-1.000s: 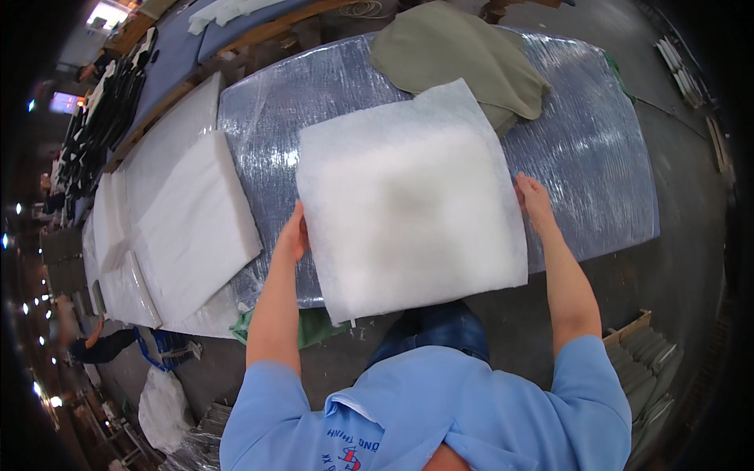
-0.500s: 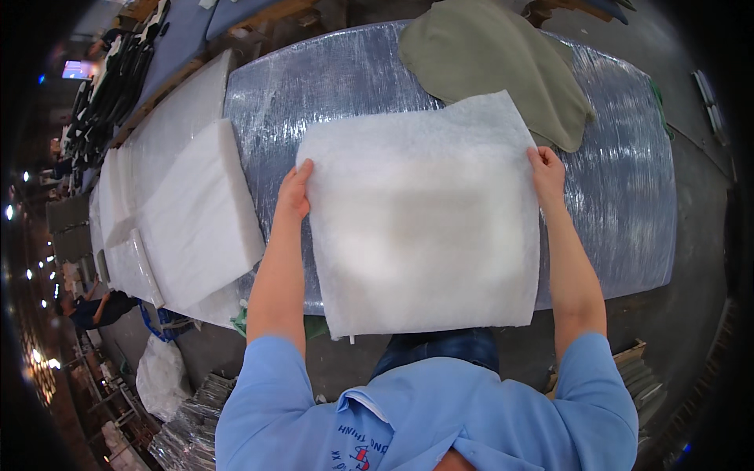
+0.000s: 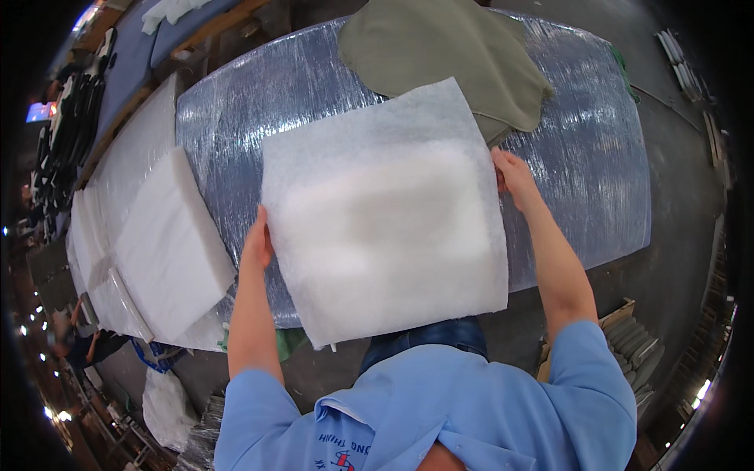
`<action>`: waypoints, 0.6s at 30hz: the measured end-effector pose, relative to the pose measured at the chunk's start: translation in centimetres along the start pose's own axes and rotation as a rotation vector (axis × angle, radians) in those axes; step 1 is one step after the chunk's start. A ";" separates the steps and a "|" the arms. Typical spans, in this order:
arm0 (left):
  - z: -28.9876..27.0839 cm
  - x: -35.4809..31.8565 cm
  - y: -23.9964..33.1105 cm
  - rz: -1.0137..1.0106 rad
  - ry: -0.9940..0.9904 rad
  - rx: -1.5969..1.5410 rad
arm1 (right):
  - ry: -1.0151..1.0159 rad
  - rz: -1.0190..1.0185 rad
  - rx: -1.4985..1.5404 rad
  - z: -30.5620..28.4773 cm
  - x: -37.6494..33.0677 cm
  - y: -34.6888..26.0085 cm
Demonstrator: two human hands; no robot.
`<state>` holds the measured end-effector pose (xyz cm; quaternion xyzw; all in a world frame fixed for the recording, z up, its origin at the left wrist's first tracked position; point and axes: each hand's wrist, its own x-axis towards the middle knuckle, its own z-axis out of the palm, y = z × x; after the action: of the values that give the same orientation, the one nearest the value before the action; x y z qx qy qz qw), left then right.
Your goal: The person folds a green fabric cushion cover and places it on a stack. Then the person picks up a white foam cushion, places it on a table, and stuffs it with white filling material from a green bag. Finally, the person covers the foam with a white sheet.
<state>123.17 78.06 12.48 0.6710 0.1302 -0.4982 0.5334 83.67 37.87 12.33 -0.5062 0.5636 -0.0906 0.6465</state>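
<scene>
A roughly square sheet of white batting point(image 3: 377, 290) spreads in front of me, its near edge reaching past the table toward my waist. A brighter, thicker-looking area with a greyish middle shows in it; what lies under it is hidden. My left hand point(image 3: 258, 239) is closed at the batting's left edge, with some fingers out of sight behind it. Near the upper right edge, my right hand point(image 3: 512, 174) grips the border with its fingers pressed together. Beyond the sheet, an olive-green fabric piece point(image 3: 448, 55) lies at the far side of the table, partly covered by the batting's corner.
The table point(image 3: 581, 196) is covered in shiny plastic film over blue. A stack of white batting point(image 3: 169, 243) and a clear plastic roll point(image 3: 131, 304) lie at left. Another person point(image 3: 86, 341) is at far left. Grey pads point(image 3: 632, 345) stand in a box at lower right.
The batting sheet has tilted, its left side now lower and nearer me. My left hand has slid down along the left edge. The whole view has shifted slightly.
</scene>
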 end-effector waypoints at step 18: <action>-1.2 -5.4 -11.0 0.184 0.206 -0.071 | 0.387 -0.260 -0.070 1.8 -5.9 10.0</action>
<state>113.49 85.34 10.28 0.7085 0.1396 -0.3707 0.5841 78.55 47.56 8.25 -0.5700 0.6099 -0.2490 0.4910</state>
